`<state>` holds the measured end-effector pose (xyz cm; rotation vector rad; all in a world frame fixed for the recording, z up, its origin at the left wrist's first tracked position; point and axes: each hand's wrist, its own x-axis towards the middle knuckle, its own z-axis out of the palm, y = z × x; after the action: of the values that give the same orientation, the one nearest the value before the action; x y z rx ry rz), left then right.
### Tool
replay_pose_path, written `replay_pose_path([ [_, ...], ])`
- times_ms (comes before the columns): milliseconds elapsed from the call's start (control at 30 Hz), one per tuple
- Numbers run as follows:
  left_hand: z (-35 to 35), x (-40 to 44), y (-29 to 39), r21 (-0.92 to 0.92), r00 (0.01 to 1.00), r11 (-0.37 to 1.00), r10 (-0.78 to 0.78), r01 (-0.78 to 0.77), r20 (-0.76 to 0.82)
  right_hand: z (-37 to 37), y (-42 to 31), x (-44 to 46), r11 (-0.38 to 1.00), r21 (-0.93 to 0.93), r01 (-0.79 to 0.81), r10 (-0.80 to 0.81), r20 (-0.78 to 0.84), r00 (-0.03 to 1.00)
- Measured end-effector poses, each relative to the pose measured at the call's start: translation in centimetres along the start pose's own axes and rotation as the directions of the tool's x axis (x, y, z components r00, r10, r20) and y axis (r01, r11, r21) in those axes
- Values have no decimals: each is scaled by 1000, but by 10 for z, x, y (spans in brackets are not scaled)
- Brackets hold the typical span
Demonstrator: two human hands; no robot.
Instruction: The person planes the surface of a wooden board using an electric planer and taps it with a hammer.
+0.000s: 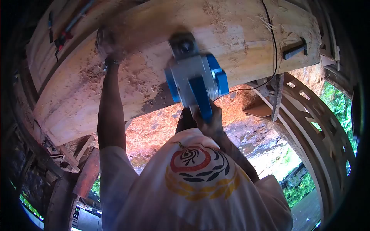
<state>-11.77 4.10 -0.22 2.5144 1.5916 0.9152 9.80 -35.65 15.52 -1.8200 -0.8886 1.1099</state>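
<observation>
Right hand [211,119] wrapped round handle [200,98] of power tool [190,77]; tool ahead, long axis pointing away, slightly left. Left hand [108,44] farther, blurred over wood [235,36]; cannot tell how open.

Across the top, the pale wooden slab [235,57] looks smooth near centre, rough under curled shavings [90,70] at left. The central power tool [192,75] shows a smooth grey casing and blue plastic; below, the shirt [154,188] is matt cloth.

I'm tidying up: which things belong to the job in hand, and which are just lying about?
Seemingly in use:
- blue-and-silver boxy power tool, in the right hand
- thin black cable
- pale wooden slab

Seemingly lying about:
- slim blue-and-red object
- dark wedge-shaped block
</observation>
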Motion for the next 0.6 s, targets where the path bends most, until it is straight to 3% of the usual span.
replay_pose_path([
  [33,-4,3,3,3,999,1000,-24,24,34,4,1,25,996,-89,-26,29,41,999],
  [67,-11,6,13,6,997,999,-49,48,65,9,-18,51,999,21,34,-34,-2,999],
  [100,-15,8,18,8,993,997,-74,74,97,15,-44,81,998,-23,59,-61,-57,997],
  [167,-20,7,17,-10,996,1000,-7,7,86,34,-49,139,989,-92,119,-130,-124,984],
  [200,-27,7,24,-59,997,998,38,-34,68,43,-51,168,964,-115,239,-254,-134,958],
  [267,-10,0,0,6,994,994,106,-106,40,55,-69,212,972,-16,233,-232,-171,957],
  [367,0,2,-15,-105,986,981,165,-166,-17,46,-66,217,909,-264,321,-393,-293,872],
  [400,-4,6,-4,-105,992,987,125,-123,4,30,-78,195,955,-239,175,-230,-223,947],
  [467,-20,8,15,-91,998,996,31,-25,63,10,-41,150,927,-357,116,-163,-106,981],
  [533,-17,6,15,-66,998,998,9,-4,67,-19,-36,76,986,-142,-87,64,-159,985],
  [567,-17,4,12,-47,998,999,-3,6,69,-29,-11,39,988,-127,-83,61,-168,984],
  [600,-12,2,8,-19,998,1000,-3,4,58,-40,-9,5,960,-49,-274,265,-147,953],
])
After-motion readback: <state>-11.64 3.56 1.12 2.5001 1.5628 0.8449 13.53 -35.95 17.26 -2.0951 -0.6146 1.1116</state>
